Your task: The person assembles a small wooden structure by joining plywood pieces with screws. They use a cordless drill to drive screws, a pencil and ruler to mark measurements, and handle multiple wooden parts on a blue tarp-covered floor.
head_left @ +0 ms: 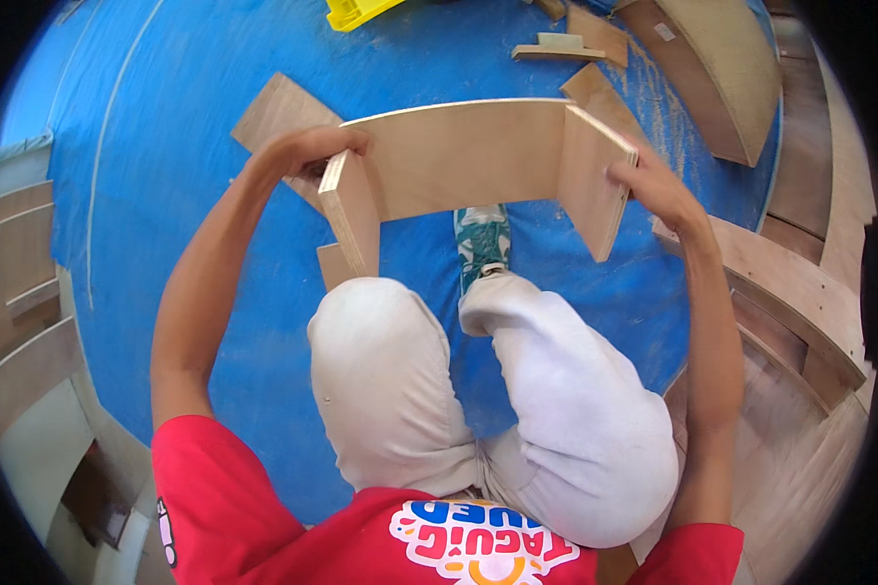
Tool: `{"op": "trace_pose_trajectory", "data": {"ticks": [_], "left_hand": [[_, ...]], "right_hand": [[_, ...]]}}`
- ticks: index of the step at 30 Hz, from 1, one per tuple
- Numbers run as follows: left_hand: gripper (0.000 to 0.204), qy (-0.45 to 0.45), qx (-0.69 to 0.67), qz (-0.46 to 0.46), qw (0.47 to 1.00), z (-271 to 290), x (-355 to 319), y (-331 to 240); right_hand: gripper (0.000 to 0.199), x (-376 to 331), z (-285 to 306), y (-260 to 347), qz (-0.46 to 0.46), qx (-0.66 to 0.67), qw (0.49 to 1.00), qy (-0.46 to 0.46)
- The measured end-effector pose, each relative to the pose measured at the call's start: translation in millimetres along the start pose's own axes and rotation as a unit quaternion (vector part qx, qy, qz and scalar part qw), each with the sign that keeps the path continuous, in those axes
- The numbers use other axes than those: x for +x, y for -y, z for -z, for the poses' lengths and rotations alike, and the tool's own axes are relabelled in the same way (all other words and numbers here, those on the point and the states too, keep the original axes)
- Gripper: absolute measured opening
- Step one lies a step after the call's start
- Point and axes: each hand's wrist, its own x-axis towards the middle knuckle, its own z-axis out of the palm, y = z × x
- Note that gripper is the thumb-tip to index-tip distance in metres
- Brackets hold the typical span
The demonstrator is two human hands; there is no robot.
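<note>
Plywood frame (468,156), left hand (307,151), right hand (654,185) gripping ends

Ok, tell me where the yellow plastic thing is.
In the head view, the yellow plastic thing lies at the top edge, left of centre, on the blue tarp, beyond the plywood piece.

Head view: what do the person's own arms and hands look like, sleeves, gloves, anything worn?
Both hands are bare: the left hand and the right hand show no gloves, and no rings or watch can be made out. Both forearms are uncovered up to short red sleeves of a T-shirt. No tools, straps or cables hang on either arm.
</note>
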Motion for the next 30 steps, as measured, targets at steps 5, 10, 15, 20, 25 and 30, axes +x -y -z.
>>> {"op": "trace_pose_trajectory", "data": {"ticks": [5, 10, 15, 20, 25, 30], "left_hand": [[0.064, -0.048, -0.17, -0.001, 0.984, -9.7, -36.7, 106.5], [0.063, -0.081, -0.298, 0.015, 0.951, -26.7, -66.2, 207.5], [0.076, -0.157, -0.463, 0.003, 0.872, -128.7, -153.3, 311.4], [0.055, -0.295, -0.634, -0.138, 0.701, -254.1, -165.4, 347.1], [0.045, -0.505, -0.47, -0.053, 0.722, -268.8, -120.3, 380.7], [0.039, -0.54, -0.497, 0.019, 0.679, -258.4, -136.9, 430.1]], "right_hand": [[0.053, 52.6, -50.8, 54.8, 0.198, -0.13, 0.971, -0.04], [0.045, 99.8, -117.2, 123.2, 0.253, -0.217, 0.941, 0.055], [0.041, 101.2, -214.4, 153.8, 0.329, -0.304, 0.871, 0.203], [0.049, 92.8, -295.9, 177.5, 0.331, -0.356, 0.841, 0.239], [0.056, 115.9, -314.1, 172.5, 0.292, -0.224, 0.869, 0.33], [0.064, 227.3, -160.2, 105.7, 0.212, -0.468, 0.852, 0.104]]}}
